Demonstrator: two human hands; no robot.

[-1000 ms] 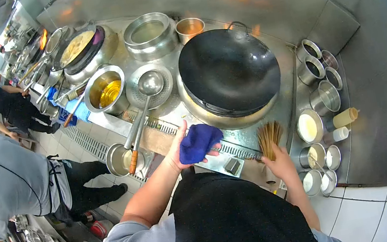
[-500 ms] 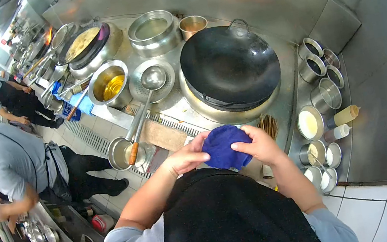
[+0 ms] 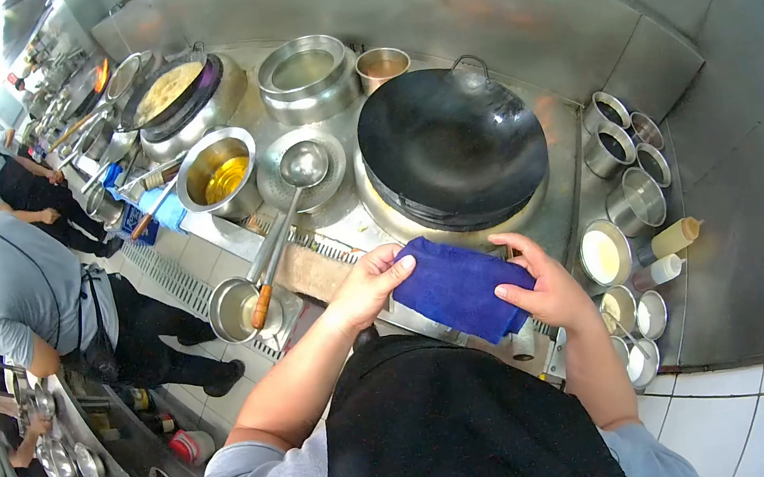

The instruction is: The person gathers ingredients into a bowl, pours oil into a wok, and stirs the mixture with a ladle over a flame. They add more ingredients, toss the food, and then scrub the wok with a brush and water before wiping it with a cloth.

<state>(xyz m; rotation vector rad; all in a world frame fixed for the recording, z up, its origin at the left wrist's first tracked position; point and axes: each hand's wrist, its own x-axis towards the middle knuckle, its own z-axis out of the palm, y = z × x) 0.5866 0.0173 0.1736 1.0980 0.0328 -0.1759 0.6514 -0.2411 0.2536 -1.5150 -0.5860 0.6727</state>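
Note:
A folded dark-blue cloth [image 3: 458, 288] is stretched between my two hands in front of my apron. My left hand [image 3: 371, 285] pinches its upper left corner, thumb on top. At the right end of the cloth, my right hand [image 3: 554, 283] grips with the thumb over the edge, the index finger raised off it. Just beyond the cloth stands a large black wok [image 3: 452, 142] on its burner ring, with nothing in it that I can see. The cloth hides part of the stove's front edge.
Left of the wok are a ladle [image 3: 303, 164] on a perforated strainer [image 3: 273, 181], a pot of yellow oil [image 3: 193, 183] and a lower pot [image 3: 232, 312]. Seasoning containers [image 3: 636, 201] and squeeze bottles [image 3: 677, 237] line the right. Co-workers [image 3: 39, 283] stand at left.
The cloth was bunched into a rounded bundle and is now spread into a flatter rectangle. My right hand has moved right and down, away from the left.

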